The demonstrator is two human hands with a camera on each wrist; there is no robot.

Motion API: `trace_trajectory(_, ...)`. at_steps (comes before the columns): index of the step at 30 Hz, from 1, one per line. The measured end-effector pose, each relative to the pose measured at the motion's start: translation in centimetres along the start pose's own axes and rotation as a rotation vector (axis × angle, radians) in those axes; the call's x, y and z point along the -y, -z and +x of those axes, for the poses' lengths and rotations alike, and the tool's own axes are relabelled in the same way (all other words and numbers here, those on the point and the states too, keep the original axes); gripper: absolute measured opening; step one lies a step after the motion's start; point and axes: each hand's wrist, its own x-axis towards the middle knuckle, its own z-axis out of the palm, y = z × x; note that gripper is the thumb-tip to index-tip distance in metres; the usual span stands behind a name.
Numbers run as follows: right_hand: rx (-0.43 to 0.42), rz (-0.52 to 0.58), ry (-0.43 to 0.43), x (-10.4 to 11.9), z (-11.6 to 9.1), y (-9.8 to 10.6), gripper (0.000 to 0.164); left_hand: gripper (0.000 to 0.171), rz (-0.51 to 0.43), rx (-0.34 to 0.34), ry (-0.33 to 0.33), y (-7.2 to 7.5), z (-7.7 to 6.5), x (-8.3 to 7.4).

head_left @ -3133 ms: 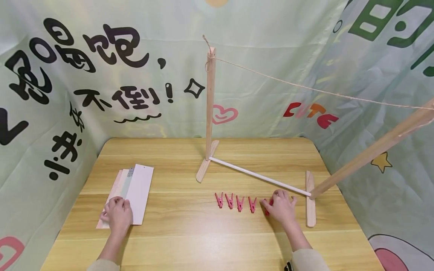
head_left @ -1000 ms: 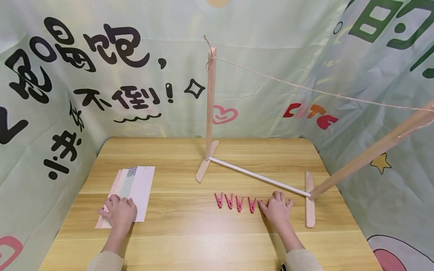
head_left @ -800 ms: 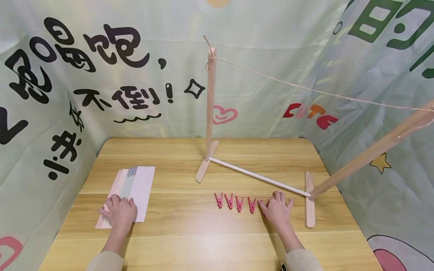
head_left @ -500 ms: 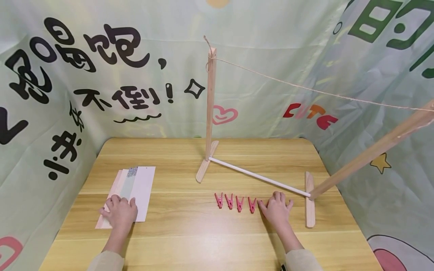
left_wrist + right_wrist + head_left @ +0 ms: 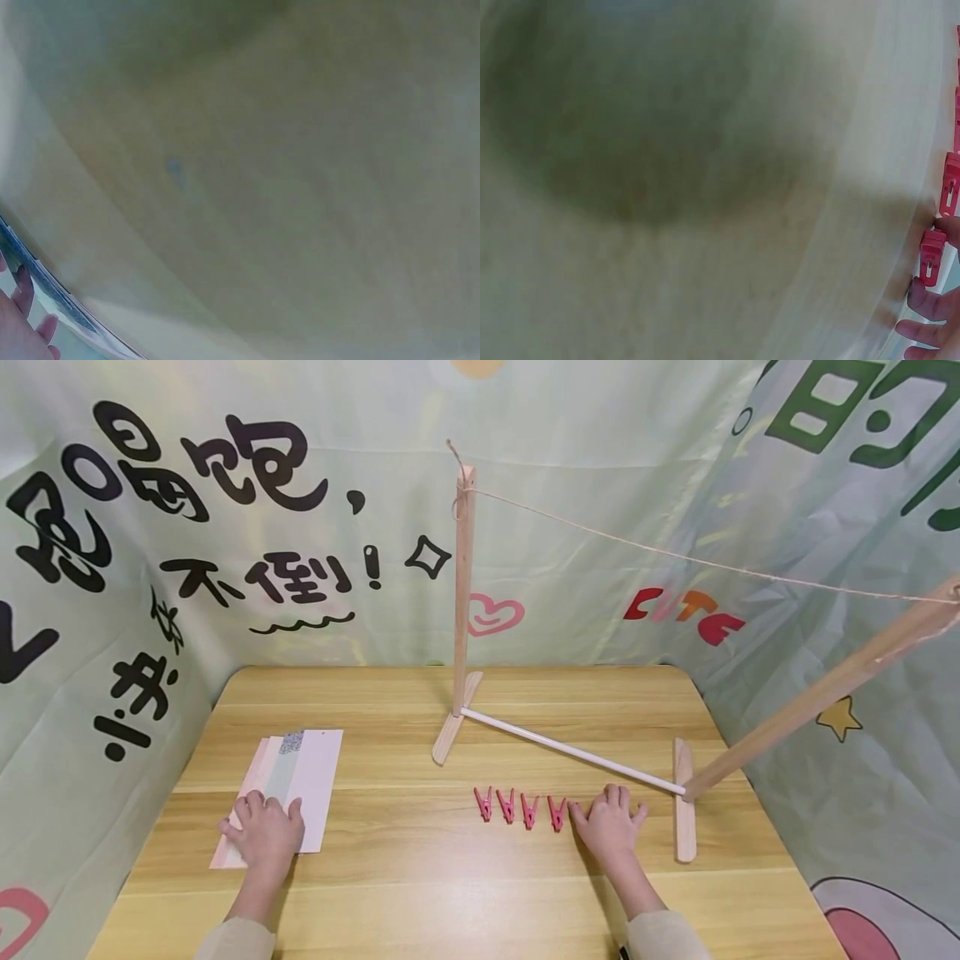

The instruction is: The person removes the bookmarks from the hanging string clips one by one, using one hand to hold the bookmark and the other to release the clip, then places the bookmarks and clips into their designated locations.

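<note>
My left hand rests on a fanned stack of card strips at the table's left, its fingers spread over the lower part. The stack has a white card on the right, a pale green strip with a patterned top, and pink strips on the left. In the left wrist view, fingertips lie at the cards' edges. At the right end of a row of red clothespins, my right hand pinches one clothespin between thumb and finger; the hand mostly hides it in the head view.
A wooden frame stands behind the clothespins, with an upright post, a second post leaning in view on the right, and a white rod low between them. A string spans the tops. Printed cloth encloses the table.
Since the oldest frame, my left hand has spread out and shifted slightly right on the cards, and the white card has turned a little. My right hand has barely moved at the end clothespin.
</note>
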Motion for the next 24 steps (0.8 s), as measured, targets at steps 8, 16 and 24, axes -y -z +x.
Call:
trace_trajectory(8,-0.014,-0.001,0.001,0.2,0.0,-0.2,0.070,0.055,0.031,0.013,0.000,0.0,0.0,-0.1)
trace_trajectory(16,-0.012,-0.001,0.002,0.1,-0.2,0.0,0.068,0.056,0.042,0.014,0.007,-0.1,-0.1,-0.2)
trace_trajectory(24,0.049,0.018,-0.005,0.2,-0.5,1.2,0.062,0.051,0.029,-0.006,-0.009,0.0,-0.2,-0.3)
